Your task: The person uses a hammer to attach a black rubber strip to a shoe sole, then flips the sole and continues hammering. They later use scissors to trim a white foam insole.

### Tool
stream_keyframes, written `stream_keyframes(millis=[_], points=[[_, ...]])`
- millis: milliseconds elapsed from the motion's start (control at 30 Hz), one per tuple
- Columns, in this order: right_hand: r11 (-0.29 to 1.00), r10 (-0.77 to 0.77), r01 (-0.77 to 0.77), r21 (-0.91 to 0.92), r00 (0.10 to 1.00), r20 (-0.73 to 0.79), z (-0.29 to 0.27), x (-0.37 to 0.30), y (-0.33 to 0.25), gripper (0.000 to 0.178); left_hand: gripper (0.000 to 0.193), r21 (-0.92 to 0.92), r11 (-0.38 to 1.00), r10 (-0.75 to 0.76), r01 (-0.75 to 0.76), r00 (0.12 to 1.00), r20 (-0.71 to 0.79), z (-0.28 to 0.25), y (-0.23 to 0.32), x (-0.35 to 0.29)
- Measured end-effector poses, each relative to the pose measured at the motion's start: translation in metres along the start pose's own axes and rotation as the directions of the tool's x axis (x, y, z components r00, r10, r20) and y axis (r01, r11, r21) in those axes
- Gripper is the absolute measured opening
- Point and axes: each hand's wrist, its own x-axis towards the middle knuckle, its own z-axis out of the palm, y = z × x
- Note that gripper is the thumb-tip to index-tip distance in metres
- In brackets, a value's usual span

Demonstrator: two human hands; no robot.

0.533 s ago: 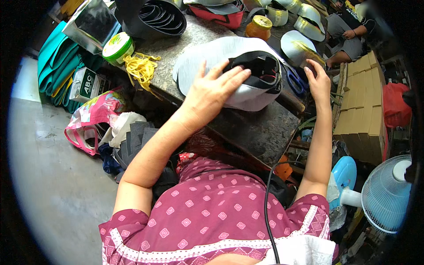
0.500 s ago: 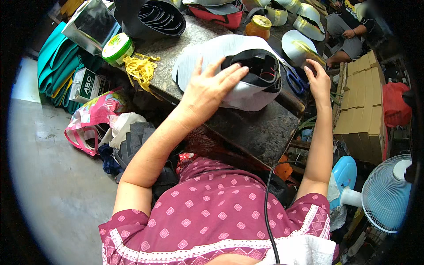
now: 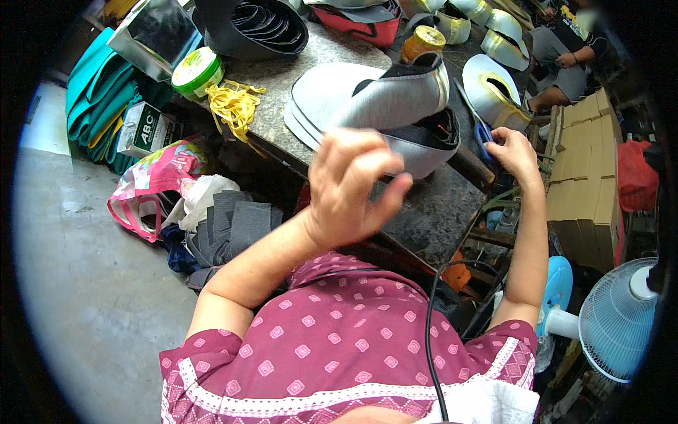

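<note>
L hand: we're lifting our left hand [image 3: 351,185] off the work; half a sec ago it was lying flat on the grey fabric shoe upper [image 3: 402,99]. Now it's raised & blurred, fingers [image 3: 367,159] loosely curled, gripping nothing that we can see.
R hand: our right hand [image 3: 514,152] is resting at the surface's right edge by a blue-handled tool [image 3: 484,138], about where it was; fingers bent, can't tell if they're closing on it.
Upper: grey shoe upper is now tipping up on edge, over the black-lined grey piece [image 3: 427,145] & white oval sole sheets [image 3: 321,95].
Meaning: we're judging the pressing step is over & the piece is being turned.
Surface: dark stone-like surface [image 3: 424,212], w/ yellow elastic bands [image 3: 233,106], green-lidded tub [image 3: 196,71], black coiled strips [image 3: 258,25].
Room: grey concrete floor [image 3: 85,283], teal fabric stack [image 3: 99,92], pink plastic bag [image 3: 152,184], cardboard boxes [image 3: 583,184], blue-white fan [image 3: 614,318]. Another person is sitting at the far end.
</note>
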Motion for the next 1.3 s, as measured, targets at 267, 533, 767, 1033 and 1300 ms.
stream_keyframes(millis=[267, 533, 767, 1033, 1300], points=[[0.467, -0.377, 0.295, 0.833, 0.919, -0.114, -0.034, -0.044, -0.033, 0.038, 0.041, -0.721, -0.558, -0.648, 0.411, 0.326, 0.688, 0.028, 0.000, -0.019], [0.357, -0.392, 0.554, 0.752, 0.820, -0.418, -0.044, -0.042, -0.111, 0.038, 0.034, -0.876, -0.275, -0.723, 0.396, 0.516, 0.460, 0.023, -0.016, 0.015], [0.183, -0.393, 0.451, 0.874, 0.848, -0.355, -0.014, -0.096, -0.135, 0.047, 0.063, -0.920, -0.204, -0.590, 0.335, 0.707, 0.389, -0.012, -0.008, 0.021], [0.227, -0.348, 0.227, 0.947, 0.927, -0.139, 0.025, -0.135, -0.123, 0.045, 0.050, -0.822, 0.048, -0.667, 0.568, 0.631, 0.397, -0.010, -0.006, 0.016], [0.588, -0.423, 0.371, 0.719, 0.898, -0.118, 0.032, -0.155, -0.076, 0.069, 0.040, -0.898, -0.084, -0.758, 0.433, 0.557, 0.340, -0.008, -0.009, 0.014]])
